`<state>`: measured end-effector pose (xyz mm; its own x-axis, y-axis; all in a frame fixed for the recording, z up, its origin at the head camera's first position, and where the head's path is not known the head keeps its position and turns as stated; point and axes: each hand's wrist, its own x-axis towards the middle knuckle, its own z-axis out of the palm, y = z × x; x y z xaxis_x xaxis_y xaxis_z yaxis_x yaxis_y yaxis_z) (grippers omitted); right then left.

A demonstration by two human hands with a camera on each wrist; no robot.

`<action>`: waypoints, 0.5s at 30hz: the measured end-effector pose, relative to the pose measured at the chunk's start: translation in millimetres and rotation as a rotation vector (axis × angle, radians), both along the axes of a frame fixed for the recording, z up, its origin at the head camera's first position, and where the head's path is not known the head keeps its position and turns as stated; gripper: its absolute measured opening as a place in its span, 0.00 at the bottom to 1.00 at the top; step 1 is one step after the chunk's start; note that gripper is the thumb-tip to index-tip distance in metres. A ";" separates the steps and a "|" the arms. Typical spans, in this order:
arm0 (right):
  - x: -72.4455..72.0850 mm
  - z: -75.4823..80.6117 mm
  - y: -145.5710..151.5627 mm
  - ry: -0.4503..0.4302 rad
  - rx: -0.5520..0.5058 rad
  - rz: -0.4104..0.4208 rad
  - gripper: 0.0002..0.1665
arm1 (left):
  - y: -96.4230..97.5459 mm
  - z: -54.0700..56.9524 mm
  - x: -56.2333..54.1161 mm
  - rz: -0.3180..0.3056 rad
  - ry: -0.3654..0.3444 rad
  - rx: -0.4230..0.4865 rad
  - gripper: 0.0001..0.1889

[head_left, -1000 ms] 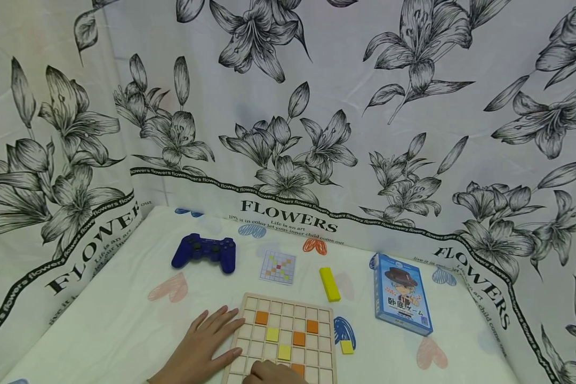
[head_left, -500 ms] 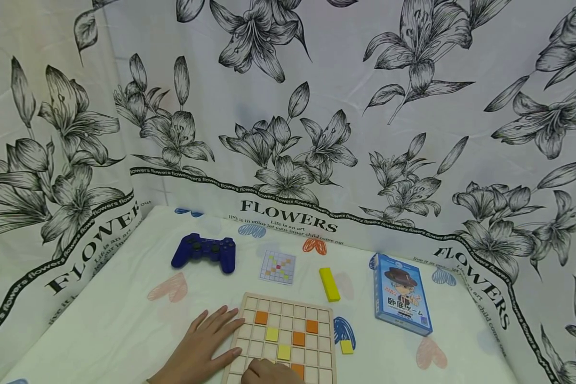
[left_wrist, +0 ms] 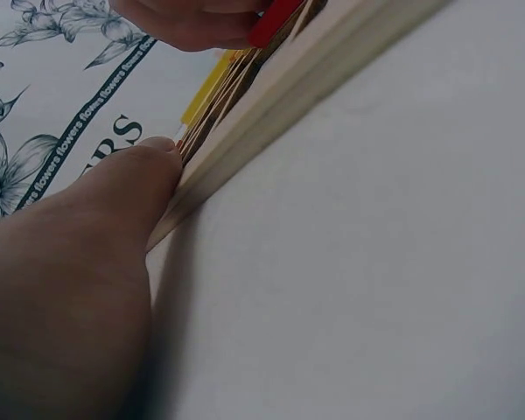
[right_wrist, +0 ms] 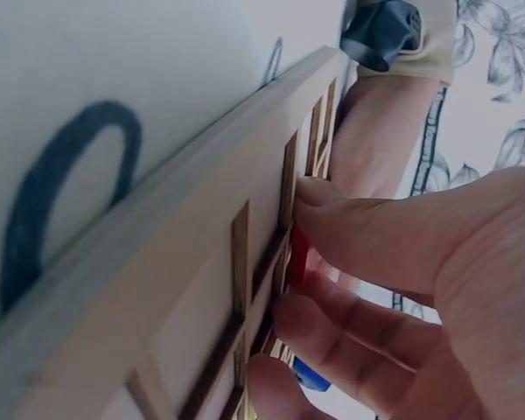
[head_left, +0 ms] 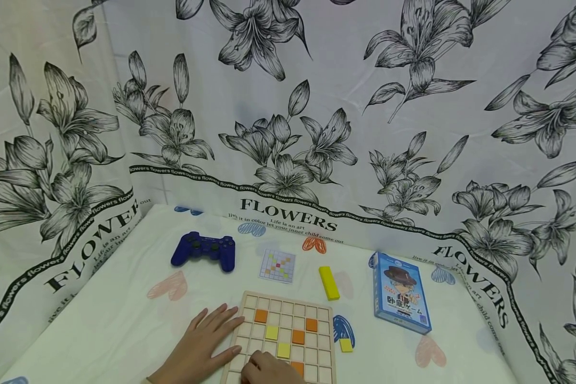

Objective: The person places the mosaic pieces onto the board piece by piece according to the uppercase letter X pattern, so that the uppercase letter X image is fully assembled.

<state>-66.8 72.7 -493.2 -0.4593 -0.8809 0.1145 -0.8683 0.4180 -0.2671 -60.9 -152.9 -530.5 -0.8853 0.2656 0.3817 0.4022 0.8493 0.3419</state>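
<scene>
The wooden grid board (head_left: 288, 300) lies near the front, with several orange and yellow square tiles in its cells. My left hand (head_left: 199, 344) rests along the board's left side, fingers spread and fingertips at the edge. In the left wrist view its thumb (left_wrist: 127, 188) lies against the board's rim. Over the near left cells, my right hand (head_left: 271, 369) has curled fingers. It pinches a red square tile (right_wrist: 299, 254) between thumb and fingers, right at the grid in the right wrist view. The hand mostly hides this tile from the head view.
A loose yellow tile (head_left: 346, 345) lies right of the board. Behind it are a yellow bar (head_left: 329, 283) and a colored grid card (head_left: 277, 266). A blue game controller (head_left: 204, 252) sits back left, a blue box (head_left: 403, 293) to the right. Flower-print cloth (head_left: 288, 133) hangs behind.
My right hand has shifted slightly over the near left cells, its knuckles now a little higher. My left hand keeps its place at the board's edge. The head view has tilted very slightly.
</scene>
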 end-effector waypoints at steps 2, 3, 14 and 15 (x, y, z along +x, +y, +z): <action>-0.4 0.8 -0.4 -0.018 0.005 -0.014 0.16 | 0.4 -0.1 0.2 -0.002 -0.002 0.005 0.28; -0.2 1.7 -0.7 -0.030 0.011 -0.026 0.16 | 0.8 0.5 0.6 -0.001 0.000 0.005 0.28; 2.8 6.2 -0.5 -0.008 0.069 -0.084 0.28 | 0.8 2.5 0.4 0.000 0.007 0.010 0.27; 2.5 7.2 -0.5 -0.017 0.082 -0.086 0.29 | 0.6 2.0 -0.2 0.001 0.008 0.010 0.28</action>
<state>-64.3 72.3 -486.0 -0.5351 -0.8441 0.0349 -0.8238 0.5122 -0.2430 -61.0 -152.3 -528.5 -0.8825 0.2610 0.3911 0.4043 0.8461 0.3475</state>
